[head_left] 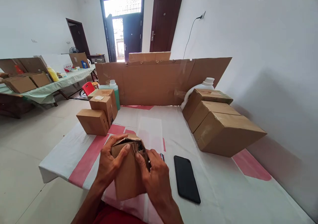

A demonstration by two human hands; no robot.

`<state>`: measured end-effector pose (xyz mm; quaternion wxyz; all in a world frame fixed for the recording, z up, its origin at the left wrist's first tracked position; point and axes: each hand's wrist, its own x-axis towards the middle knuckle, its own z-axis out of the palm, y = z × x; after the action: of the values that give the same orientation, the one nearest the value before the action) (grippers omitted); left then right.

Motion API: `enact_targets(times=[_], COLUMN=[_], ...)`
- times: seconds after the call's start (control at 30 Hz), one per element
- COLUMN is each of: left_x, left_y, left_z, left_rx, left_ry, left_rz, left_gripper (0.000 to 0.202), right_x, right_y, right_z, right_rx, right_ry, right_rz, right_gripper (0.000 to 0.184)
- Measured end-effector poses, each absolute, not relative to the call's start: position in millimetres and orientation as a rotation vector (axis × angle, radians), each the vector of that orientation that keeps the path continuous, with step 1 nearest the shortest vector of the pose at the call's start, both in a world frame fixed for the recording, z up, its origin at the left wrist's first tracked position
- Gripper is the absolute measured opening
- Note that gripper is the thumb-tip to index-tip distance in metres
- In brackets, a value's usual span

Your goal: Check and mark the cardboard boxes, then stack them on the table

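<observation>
A small brown cardboard box (129,181) is held upright and slightly tilted at the near edge of the table. My left hand (111,161) grips its upper left side, thumb across the front face. At the torn, crumpled upper right corner, my right hand (155,172) has its thumb and fingers closed on the cardboard. A dark gap shows at that corner; the contents cannot be made out. Just right of my right hand lies a black smartphone (187,179), flat on the cloth. A small dark object partly shows behind my right fingers.
Several cardboard boxes (93,122) stand on the left with a green-liquid bottle (115,95). More boxes (230,131) and a white jug (208,82) stand on the right. A cardboard panel (151,83) closes off the back of the white-and-pink tablecloth (213,184).
</observation>
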<state>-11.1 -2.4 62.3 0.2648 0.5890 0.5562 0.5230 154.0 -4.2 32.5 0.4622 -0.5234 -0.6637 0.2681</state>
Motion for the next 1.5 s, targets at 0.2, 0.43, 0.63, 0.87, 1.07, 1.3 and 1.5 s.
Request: enact_targets(times=[0.2, 0.43, 0.63, 0.87, 1.07, 1.3, 1.5], left_x=[-29, -24, -18, -20, -20, -15, -13], left_y=[-17, -25, -24, -20, -18, -22, -20], left_z=[72, 73, 70, 71, 69, 78, 81], left_rx=[1.689, 2.041, 2.155, 2.168, 2.146, 2.072, 2.014], left_ry=[1.403, 1.513, 1.628, 1.608, 1.591, 1.559, 1.605], left_rz=[1.22, 1.176, 1.207, 1.255, 1.262, 1.212, 1.199], left_gripper=[0.027, 0.023, 0.018, 0.019, 0.02, 0.026, 0.03], right_x=[158, 154, 151, 202, 221, 230, 252], right_y=[-36, -36, -39, -11, -1, 2, -5], right_z=[32, 40, 40, 8, -43, -53, 5], right_rx=[-1.369, -1.41, -1.329, -1.863, -2.288, -1.943, -1.258], right_ry=[-1.644, -1.79, -1.784, -1.698, -1.754, -1.623, -0.933], right_rz=[0.565, 0.386, 0.43, 0.728, 0.73, 0.951, 1.223], right_gripper=[0.04, 0.04, 0.045, 0.047, 0.013, 0.021, 0.038])
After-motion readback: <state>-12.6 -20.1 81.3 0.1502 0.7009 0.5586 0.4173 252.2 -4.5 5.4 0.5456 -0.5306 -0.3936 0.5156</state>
